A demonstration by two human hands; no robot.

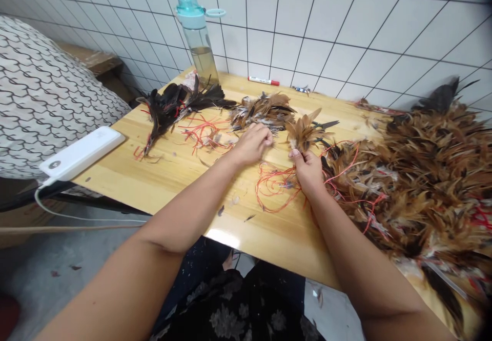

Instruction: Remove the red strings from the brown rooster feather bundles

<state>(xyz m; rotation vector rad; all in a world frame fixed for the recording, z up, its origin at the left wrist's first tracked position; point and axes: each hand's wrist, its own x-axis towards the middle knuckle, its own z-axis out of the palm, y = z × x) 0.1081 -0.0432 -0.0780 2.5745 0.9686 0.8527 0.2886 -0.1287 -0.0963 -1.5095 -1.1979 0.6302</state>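
Note:
My right hand [308,169] pinches a small bunch of brown feathers [303,132] by its base, the tips fanned upward. My left hand [253,143] is closed with its fingers curled, at the near edge of a small pile of brown feathers [265,109]; whatever its fingertips hold is hidden. Loops of red string [269,192] lie on the table beside my right wrist. Scissors with dark blades [326,124] lie partly hidden behind the held bunch. A tangle of cut red string pieces [205,131] is left of my left hand.
A large heap of brown feathers [438,172] covers the right of the wooden table [154,187]. Black feathers [165,107] lie at the left, near a water bottle [200,43]. A red-capped marker [263,81] lies by the tiled wall. A white power bank [82,151] sits at the left edge.

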